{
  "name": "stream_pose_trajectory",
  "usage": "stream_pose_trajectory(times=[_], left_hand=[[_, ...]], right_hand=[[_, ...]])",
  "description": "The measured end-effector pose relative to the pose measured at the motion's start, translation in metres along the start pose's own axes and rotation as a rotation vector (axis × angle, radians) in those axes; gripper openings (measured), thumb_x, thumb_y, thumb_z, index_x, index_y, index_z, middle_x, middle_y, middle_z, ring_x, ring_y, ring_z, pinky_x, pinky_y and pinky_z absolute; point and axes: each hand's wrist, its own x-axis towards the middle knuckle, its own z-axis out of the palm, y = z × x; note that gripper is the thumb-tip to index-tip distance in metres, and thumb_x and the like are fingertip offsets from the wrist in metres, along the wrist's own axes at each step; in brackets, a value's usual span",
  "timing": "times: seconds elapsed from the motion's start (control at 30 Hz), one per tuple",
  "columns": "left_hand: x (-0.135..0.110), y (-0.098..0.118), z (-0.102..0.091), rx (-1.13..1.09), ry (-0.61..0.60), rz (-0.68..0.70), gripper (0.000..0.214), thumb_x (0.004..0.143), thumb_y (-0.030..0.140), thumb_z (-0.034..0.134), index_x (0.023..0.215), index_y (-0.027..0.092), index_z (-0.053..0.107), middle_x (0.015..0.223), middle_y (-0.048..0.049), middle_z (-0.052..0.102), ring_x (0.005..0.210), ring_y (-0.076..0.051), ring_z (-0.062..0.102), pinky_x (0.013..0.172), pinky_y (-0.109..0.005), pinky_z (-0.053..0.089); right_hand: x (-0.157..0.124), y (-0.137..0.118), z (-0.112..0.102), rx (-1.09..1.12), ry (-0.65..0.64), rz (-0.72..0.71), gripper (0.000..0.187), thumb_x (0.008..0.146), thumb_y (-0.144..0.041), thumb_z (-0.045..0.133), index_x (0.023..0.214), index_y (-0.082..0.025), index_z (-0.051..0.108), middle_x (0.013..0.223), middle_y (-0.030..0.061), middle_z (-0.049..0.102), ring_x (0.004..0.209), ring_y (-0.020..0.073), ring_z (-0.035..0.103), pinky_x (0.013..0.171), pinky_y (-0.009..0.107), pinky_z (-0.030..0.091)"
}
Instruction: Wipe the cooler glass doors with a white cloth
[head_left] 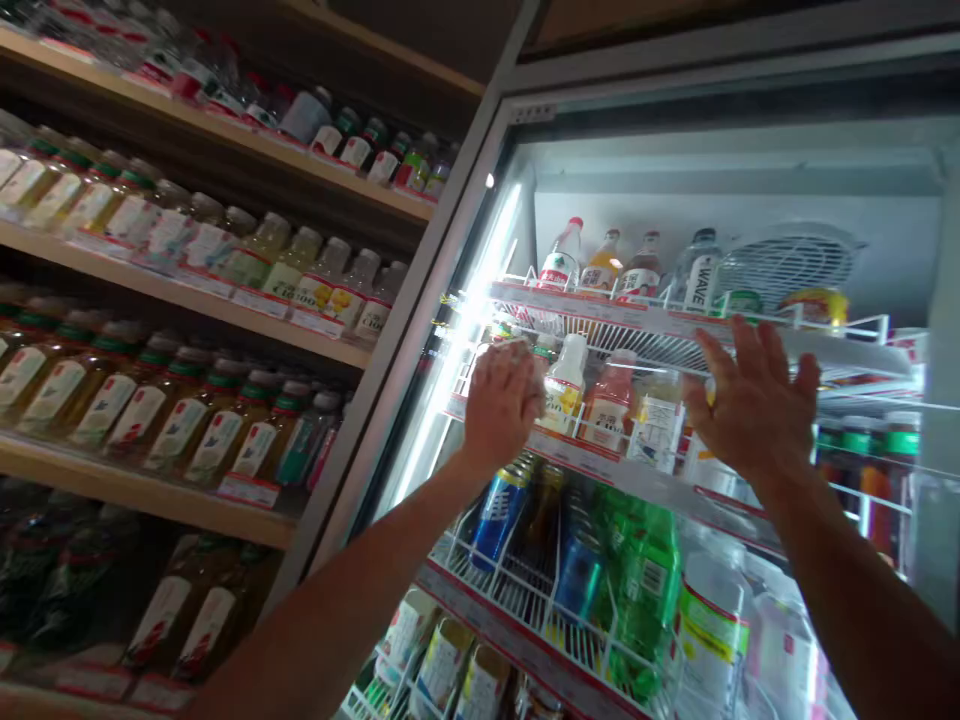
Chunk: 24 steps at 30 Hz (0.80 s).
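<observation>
Both my arms reach into an open drinks fridge. My left hand [501, 402] is closed around a bottle on the second wire shelf [600, 455], at its left end; most of that bottle is hidden by my fingers. My right hand [754, 400] is spread open with fingers stretched upward, just under the top wire shelf [660, 325], in front of bottles I can barely see. Between my hands stand a white-capped bottle [564, 385] and a pink bottle [609, 400].
The top shelf carries several bottles [600, 265] and a fan grille [787, 265] at the back. Lower shelves hold blue cans [499, 510] and green bottles [645, 580]. To the left, wooden shelves [150, 490] are packed with tea bottles. The fridge frame [420, 300] separates them.
</observation>
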Motion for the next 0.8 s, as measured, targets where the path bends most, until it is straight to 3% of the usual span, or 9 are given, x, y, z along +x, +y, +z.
stream_pose_trajectory(times=[0.1,0.17,0.3,0.37,0.43,0.53,0.6,0.67,0.8], left_hand=[[-0.020,0.034,-0.004,-0.085,-0.147,0.290,0.044,0.086,0.034,0.041,0.129,0.024,0.043,0.142,-0.0025,0.040,0.137,-0.024,0.023,0.112,-0.045,0.027],[-0.023,0.023,-0.009,-0.091,-0.183,0.310,0.043,0.088,0.033,0.040,0.130,0.023,0.043,0.142,-0.0030,0.041,0.137,-0.022,0.025,0.113,-0.043,0.027],[-0.019,-0.039,-0.016,0.043,-0.003,-0.082,0.043,0.088,0.027,0.036,0.129,0.015,0.042,0.137,-0.0132,0.044,0.132,-0.024,0.034,0.111,-0.049,0.027],[-0.021,-0.046,-0.016,0.080,0.063,-0.176,0.043,0.088,0.027,0.037,0.128,0.013,0.043,0.136,-0.0153,0.044,0.132,-0.026,0.034,0.110,-0.052,0.027],[-0.028,-0.028,-0.016,0.045,0.036,-0.107,0.044,0.087,0.027,0.038,0.129,0.015,0.042,0.139,-0.0138,0.042,0.135,-0.026,0.029,0.110,-0.051,0.028],[-0.039,0.011,-0.016,-0.060,-0.103,0.152,0.044,0.087,0.028,0.040,0.130,0.019,0.042,0.142,-0.0088,0.039,0.138,-0.025,0.022,0.110,-0.049,0.029],[-0.041,0.014,-0.017,-0.084,-0.162,0.261,0.043,0.087,0.029,0.040,0.129,0.021,0.044,0.141,-0.0063,0.042,0.137,-0.024,0.024,0.110,-0.046,0.030],[-0.037,-0.007,-0.019,-0.045,-0.118,0.200,0.041,0.088,0.027,0.040,0.128,0.020,0.045,0.139,-0.0069,0.044,0.135,-0.022,0.028,0.111,-0.045,0.030],[-0.029,-0.048,-0.018,0.075,0.081,-0.125,0.042,0.089,0.025,0.036,0.128,0.014,0.044,0.137,-0.0140,0.045,0.134,-0.024,0.032,0.110,-0.050,0.028]], right_hand=[[-0.004,0.001,0.004,-0.039,0.047,0.005,0.051,0.091,-0.045,0.025,0.137,-0.028,0.036,0.149,0.0074,0.029,0.138,0.0275,0.023,0.105,0.061,0.024],[-0.008,-0.001,0.004,-0.059,0.051,0.010,0.050,0.092,-0.044,0.026,0.136,-0.023,0.040,0.148,0.0095,0.031,0.138,0.0281,0.024,0.105,0.060,0.026],[-0.015,-0.004,0.002,-0.080,0.050,-0.009,0.049,0.092,-0.040,0.033,0.135,-0.018,0.041,0.147,0.0125,0.032,0.136,0.0303,0.026,0.105,0.059,0.027],[-0.016,-0.005,0.001,-0.079,0.050,-0.013,0.049,0.091,-0.039,0.035,0.135,-0.017,0.042,0.146,0.0136,0.033,0.136,0.0311,0.026,0.105,0.059,0.027],[-0.017,-0.005,0.001,-0.065,0.047,-0.007,0.049,0.091,-0.038,0.035,0.134,-0.017,0.043,0.145,0.0143,0.035,0.136,0.0320,0.027,0.105,0.060,0.026],[-0.017,-0.004,0.000,-0.018,0.041,-0.008,0.049,0.090,-0.037,0.035,0.135,-0.019,0.041,0.146,0.0141,0.034,0.136,0.0330,0.025,0.104,0.061,0.024],[-0.017,-0.004,0.000,0.005,0.031,-0.013,0.049,0.090,-0.037,0.035,0.136,-0.020,0.040,0.146,0.0143,0.033,0.137,0.0333,0.024,0.105,0.061,0.023],[-0.017,-0.004,0.000,-0.008,0.035,-0.006,0.049,0.090,-0.037,0.035,0.135,-0.018,0.042,0.146,0.0149,0.034,0.137,0.0328,0.025,0.106,0.059,0.023],[-0.017,-0.005,0.002,-0.050,0.048,-0.001,0.048,0.091,-0.037,0.034,0.133,-0.017,0.044,0.145,0.0137,0.035,0.136,0.0304,0.026,0.107,0.056,0.023]])
